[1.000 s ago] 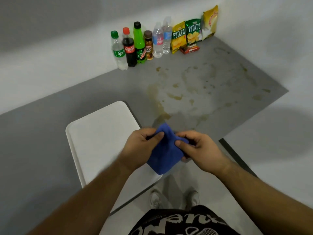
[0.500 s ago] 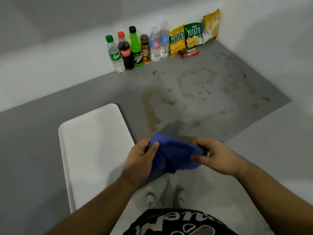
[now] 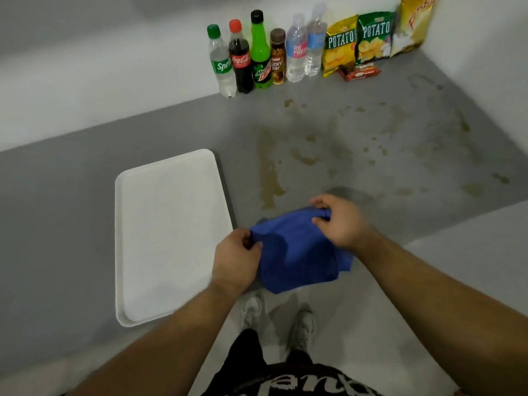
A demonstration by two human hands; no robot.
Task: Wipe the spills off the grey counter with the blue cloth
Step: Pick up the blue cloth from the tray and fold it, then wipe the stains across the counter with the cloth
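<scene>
— Cloth [image 3: 297,252], where do we hold it?
— Over the counter [image 3: 71,210] near edge. Our left hand [image 3: 234,258] and right hand [image 3: 340,221] each pinch it; long axis runs near-left to far-right.

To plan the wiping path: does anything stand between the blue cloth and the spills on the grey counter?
Nothing visible does. The left hand and right hand hold the blue cloth; the spills start just beyond it on the grey counter. The white tray lies to its left, the bottles and snack bags behind the spills.
</scene>
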